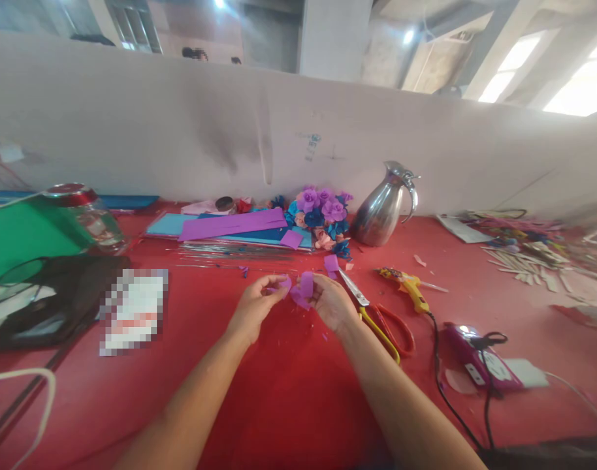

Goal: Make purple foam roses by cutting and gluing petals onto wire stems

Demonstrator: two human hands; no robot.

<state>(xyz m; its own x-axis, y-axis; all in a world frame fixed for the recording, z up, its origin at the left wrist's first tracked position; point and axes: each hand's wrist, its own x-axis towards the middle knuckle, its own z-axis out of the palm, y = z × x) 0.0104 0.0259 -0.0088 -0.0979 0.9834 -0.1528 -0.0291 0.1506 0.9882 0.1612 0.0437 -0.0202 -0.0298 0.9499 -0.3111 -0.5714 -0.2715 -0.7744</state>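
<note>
left hand [252, 305]: left of the scissors [361, 300] — fingertips pinching purple paper [286, 284]
right hand [334, 305]: nearer them, curled — fingers grasping purple pieces [306, 285]

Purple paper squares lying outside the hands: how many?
2: one square on the blue stack, near the purple flowers; another square by the scissors' tip. Others may be hidden underneath.

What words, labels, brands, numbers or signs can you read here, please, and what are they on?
None can be read with certainty.
Blue-green writing on the wall: too small and blurred.
Pale item on the left of the table: pixelated, so any print is unreadable.
White label on the magenta box: marks too small and blurred.
</note>
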